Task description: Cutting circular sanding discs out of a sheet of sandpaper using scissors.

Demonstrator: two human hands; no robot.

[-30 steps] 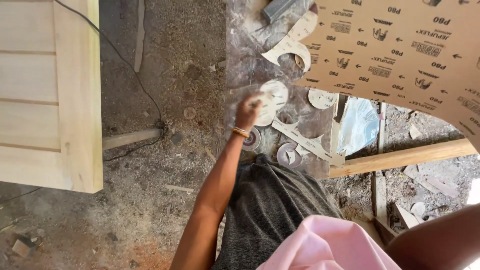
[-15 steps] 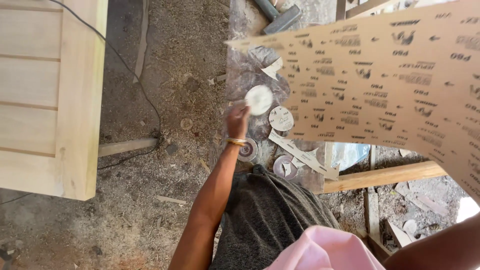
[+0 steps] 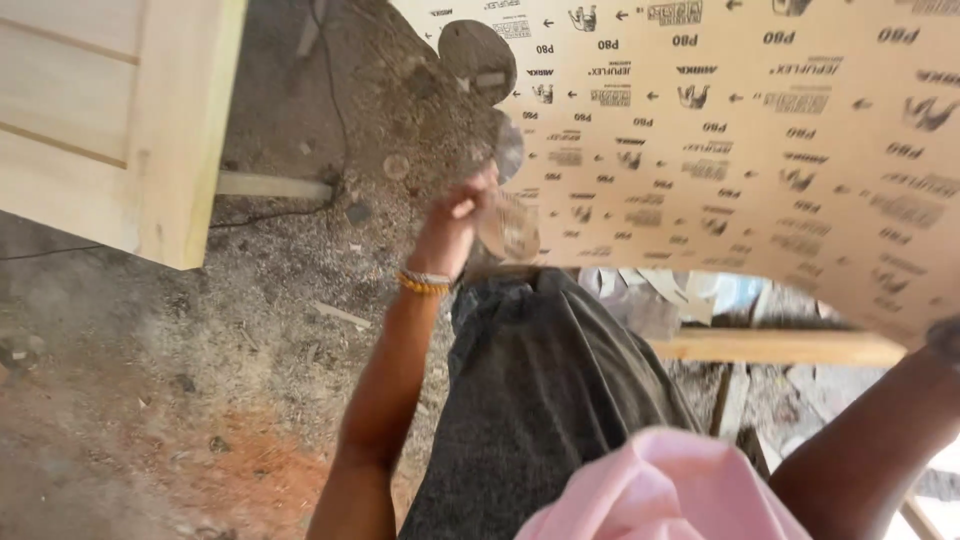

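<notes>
Sandpaper sheet [image 3: 720,150], tan printed backing with round cut-outs, is hanging raised across upper right. Left hand [image 3: 455,215] is gripping a blurred disc [image 3: 508,228] at its lower edge, fingers closed. Right hand hidden; forearm [image 3: 870,440] showing. Wooden panel [image 3: 110,110] sits left above dusty floor [image 3: 200,400].

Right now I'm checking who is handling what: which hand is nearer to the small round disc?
The left hand: it holds the blurred round disc in its fingers. The right hand is out of frame; only that forearm shows, lower right, far from the disc.
</notes>
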